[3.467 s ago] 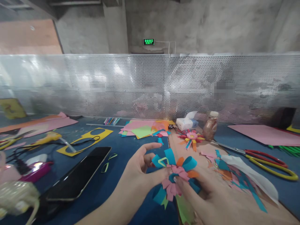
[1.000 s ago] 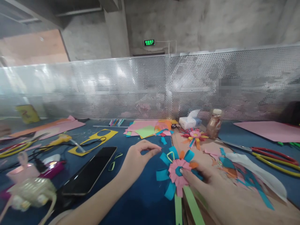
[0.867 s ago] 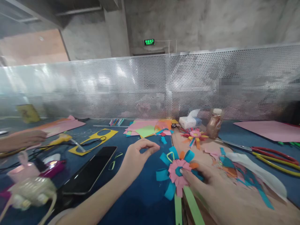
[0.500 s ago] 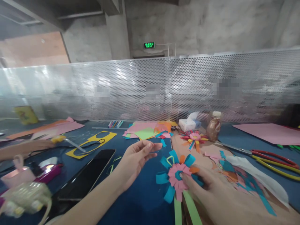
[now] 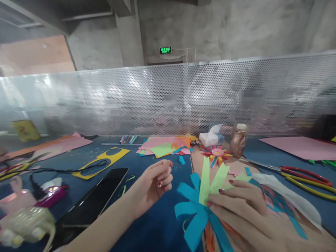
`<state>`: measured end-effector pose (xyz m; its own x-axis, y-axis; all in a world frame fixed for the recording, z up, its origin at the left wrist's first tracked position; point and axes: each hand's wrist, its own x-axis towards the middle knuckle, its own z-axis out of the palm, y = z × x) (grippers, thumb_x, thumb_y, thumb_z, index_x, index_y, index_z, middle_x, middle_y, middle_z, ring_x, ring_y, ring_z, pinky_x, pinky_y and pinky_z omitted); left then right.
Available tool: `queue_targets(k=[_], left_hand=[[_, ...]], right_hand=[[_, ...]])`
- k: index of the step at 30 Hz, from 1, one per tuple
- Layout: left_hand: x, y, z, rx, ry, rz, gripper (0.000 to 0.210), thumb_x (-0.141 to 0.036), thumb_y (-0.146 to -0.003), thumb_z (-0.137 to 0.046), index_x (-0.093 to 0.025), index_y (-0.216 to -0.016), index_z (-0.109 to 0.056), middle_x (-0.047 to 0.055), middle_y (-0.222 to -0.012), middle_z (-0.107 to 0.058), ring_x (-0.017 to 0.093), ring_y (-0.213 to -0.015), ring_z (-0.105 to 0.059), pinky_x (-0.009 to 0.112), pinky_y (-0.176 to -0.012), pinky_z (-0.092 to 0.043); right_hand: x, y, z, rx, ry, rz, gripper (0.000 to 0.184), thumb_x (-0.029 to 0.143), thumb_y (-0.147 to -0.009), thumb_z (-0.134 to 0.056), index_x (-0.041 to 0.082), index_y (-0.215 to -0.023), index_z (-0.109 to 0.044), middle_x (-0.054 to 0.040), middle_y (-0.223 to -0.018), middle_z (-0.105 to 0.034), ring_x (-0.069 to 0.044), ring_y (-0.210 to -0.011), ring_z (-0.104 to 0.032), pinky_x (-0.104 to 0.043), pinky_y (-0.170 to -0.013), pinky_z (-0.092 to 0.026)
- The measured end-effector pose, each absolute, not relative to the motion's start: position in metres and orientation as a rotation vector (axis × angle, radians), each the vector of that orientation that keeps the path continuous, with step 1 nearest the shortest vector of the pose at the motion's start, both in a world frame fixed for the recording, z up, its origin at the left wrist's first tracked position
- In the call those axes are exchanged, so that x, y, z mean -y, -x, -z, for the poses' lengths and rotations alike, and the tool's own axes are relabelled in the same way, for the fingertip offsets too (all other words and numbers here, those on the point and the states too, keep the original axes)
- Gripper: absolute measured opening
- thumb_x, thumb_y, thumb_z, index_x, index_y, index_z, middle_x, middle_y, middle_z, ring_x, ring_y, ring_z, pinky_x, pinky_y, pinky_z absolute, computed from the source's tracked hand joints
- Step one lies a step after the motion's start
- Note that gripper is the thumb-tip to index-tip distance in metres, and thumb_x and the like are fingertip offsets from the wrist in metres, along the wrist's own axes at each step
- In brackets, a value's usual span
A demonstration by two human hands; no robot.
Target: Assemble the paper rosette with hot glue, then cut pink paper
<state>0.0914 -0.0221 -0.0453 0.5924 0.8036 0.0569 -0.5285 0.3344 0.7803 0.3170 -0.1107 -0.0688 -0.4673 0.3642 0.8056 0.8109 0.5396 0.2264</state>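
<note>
A black rectangular phone point(image 5: 101, 196) lies well left of the blue looped-paper flower point(image 5: 199, 213); nearer it, the left hand point(image 5: 154, 180) curls its fingers together; the right hand point(image 5: 244, 210) covers the flower's right part, beside pale-green paper strips point(image 5: 206, 182), clamped or not I can't tell; red-and-yellow-handled metal scissors point(image 5: 282, 169) lie farther right.

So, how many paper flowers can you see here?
2. One blue flower is at the right hand's fingertips; one pink-centred flower lies in front of the tissue pack. Others could be hidden behind things.
</note>
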Motion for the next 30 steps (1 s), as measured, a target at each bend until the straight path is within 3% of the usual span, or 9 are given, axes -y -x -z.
queue_targets(k=[3, 6, 14, 24, 30], left_hand=[[0.026, -0.090, 0.046, -0.358, -0.989, -0.815, 0.016, -0.020, -0.083, -0.051, -0.013, -0.069, -0.054, -0.008, -0.048, -0.020, 0.003, -0.042, -0.019, 0.019, -0.043, -0.019], [0.026, -0.090, 0.047, -0.353, -1.093, -0.770, 0.016, -0.020, -0.084, -0.050, -0.012, -0.071, -0.055, -0.009, -0.047, -0.017, 0.003, -0.040, -0.016, 0.020, -0.042, -0.015], [0.026, -0.092, 0.046, -0.476, -1.302, -0.770, 0.025, -0.038, -0.082, -0.053, -0.015, -0.071, -0.054, -0.009, -0.046, -0.017, 0.004, -0.040, -0.013, 0.021, -0.042, -0.009], [0.039, -0.097, 0.040, -0.736, -1.549, -0.562, 0.029, -0.044, -0.073, -0.058, -0.017, -0.067, -0.051, -0.009, -0.043, -0.029, 0.005, -0.040, -0.019, 0.023, -0.042, -0.011], [0.045, -0.102, 0.044, -0.759, -1.465, -0.511, 0.024, -0.039, -0.069, -0.062, -0.017, -0.070, -0.055, -0.008, -0.047, -0.033, 0.005, -0.041, -0.022, 0.022, -0.042, -0.013]], right_hand=[[0.112, -0.321, 0.067, 2.104, 0.833, 0.860, 0.032, 0.022, -0.090, -0.037, 0.029, -0.114, -0.056, 0.0010, -0.093, -0.066, -0.016, -0.092, -0.055, -0.034, -0.095, -0.038], [0.112, -0.318, 0.062, 2.068, 0.769, 0.893, 0.029, 0.015, -0.089, -0.039, 0.025, -0.104, -0.061, 0.0023, -0.089, -0.067, -0.013, -0.090, -0.053, -0.031, -0.098, -0.034], [0.105, -0.304, 0.060, 1.859, 0.731, 0.869, 0.017, 0.022, -0.087, -0.048, 0.027, -0.092, -0.064, 0.0045, -0.077, -0.069, -0.013, -0.080, -0.053, -0.033, -0.091, -0.038], [0.109, -0.320, 0.058, 2.100, 0.779, 0.966, 0.027, 0.015, -0.084, -0.049, 0.026, -0.105, -0.061, 0.0054, -0.093, -0.069, -0.015, -0.091, -0.052, -0.036, -0.098, -0.032], [0.110, -0.320, 0.061, 2.101, 0.797, 0.981, 0.030, 0.014, -0.089, -0.039, 0.027, -0.105, -0.060, 0.0035, -0.089, -0.069, -0.014, -0.090, -0.055, -0.036, -0.100, -0.031]])
